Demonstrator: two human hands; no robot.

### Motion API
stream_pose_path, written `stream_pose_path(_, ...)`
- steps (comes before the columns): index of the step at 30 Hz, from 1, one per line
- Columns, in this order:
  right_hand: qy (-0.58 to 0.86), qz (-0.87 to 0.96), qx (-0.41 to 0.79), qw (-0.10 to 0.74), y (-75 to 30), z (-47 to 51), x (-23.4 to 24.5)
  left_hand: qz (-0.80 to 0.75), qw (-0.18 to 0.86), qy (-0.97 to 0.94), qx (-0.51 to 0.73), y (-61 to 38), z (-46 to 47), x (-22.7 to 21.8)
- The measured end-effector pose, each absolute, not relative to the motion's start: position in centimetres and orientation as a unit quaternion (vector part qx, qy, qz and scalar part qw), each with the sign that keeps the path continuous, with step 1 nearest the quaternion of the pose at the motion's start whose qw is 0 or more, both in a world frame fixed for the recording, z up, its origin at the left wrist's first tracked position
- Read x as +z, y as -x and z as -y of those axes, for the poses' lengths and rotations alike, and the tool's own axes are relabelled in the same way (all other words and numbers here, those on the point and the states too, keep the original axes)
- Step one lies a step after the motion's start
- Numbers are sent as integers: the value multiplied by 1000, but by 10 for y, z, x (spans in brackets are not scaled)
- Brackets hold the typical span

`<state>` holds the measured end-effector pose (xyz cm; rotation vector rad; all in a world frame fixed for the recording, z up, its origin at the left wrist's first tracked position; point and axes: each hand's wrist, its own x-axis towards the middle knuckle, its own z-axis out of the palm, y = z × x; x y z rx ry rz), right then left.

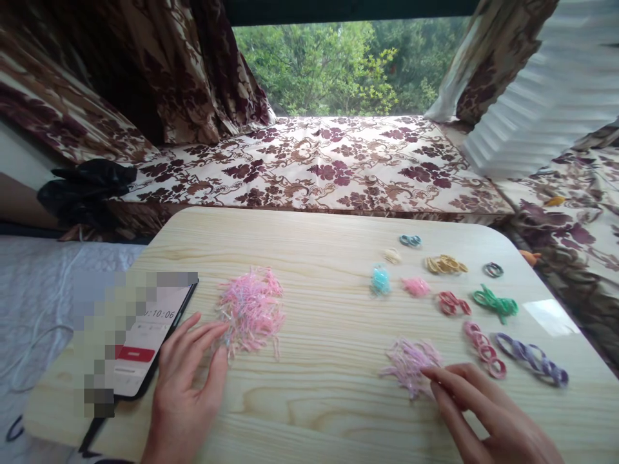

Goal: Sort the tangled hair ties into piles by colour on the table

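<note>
My left hand (188, 380) rests at the near left edge of a loose pile of thin pink, shiny strands (254, 309). Its thumb and forefinger are apart, with the fingertips at the strands. My right hand (483, 406) is at the right side of a smaller pile of lilac strands (411, 364). There the thumb and forefinger are pinched together; whatever is between them is hidden. To the right of this pile lie a pink-red chain of elastic bands (485, 351) and a purple twisted chain of bands (532, 361).
A phone (140, 348) showing a timer lies left on the wooden table (319, 258). Farther right sit small groups of bands: green (496, 301), red (453, 303), tan (445, 264), pink (416, 286), turquoise (380, 280) and grey-blue (411, 240). A patterned window seat (314, 171) borders the table's far edge.
</note>
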<state>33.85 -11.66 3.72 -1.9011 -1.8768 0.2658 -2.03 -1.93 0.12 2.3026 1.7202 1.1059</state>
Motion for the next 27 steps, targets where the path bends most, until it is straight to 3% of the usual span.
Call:
stream_pose_path(21, 691, 684, 88, 217, -325, 86, 38, -552, 35, -748, 366, 20, 20, 2)
stream_pose_path(27, 669, 698, 62, 248, -339, 91, 40, -551, 37, -748, 369, 20, 20, 1)
